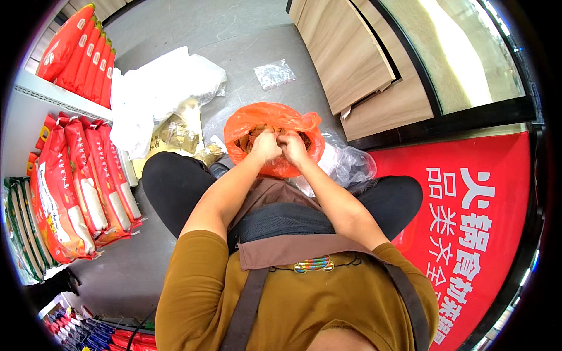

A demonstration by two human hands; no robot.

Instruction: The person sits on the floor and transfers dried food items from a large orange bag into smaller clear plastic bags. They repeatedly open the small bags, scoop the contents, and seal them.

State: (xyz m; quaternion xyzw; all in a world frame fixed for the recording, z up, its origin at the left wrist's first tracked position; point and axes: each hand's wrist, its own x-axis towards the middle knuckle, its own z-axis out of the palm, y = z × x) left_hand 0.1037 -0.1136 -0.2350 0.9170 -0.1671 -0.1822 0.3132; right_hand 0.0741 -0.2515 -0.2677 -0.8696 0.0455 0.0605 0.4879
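An orange plastic bag [274, 114] stands with its mouth wide between my knees. Brown, flat, dry-looking pieces [244, 141] fill the part of it that I can see. My left hand [267, 145] and my right hand [292, 146] are together inside the bag's mouth, over these pieces. Their fingers are bent and point inward, with the fingertips almost meeting. What lies between the fingers is hidden by the hands and too small to make out.
Clear plastic bags [351, 162] lie right of the orange bag. White plastic sheeting [162, 87] and a yellowish printed bag [175, 134] spread on the left floor. A small clear packet [275, 74] lies ahead. Shelves with red bags [61, 184] stand left, a wood-panelled cabinet [342, 52] right.
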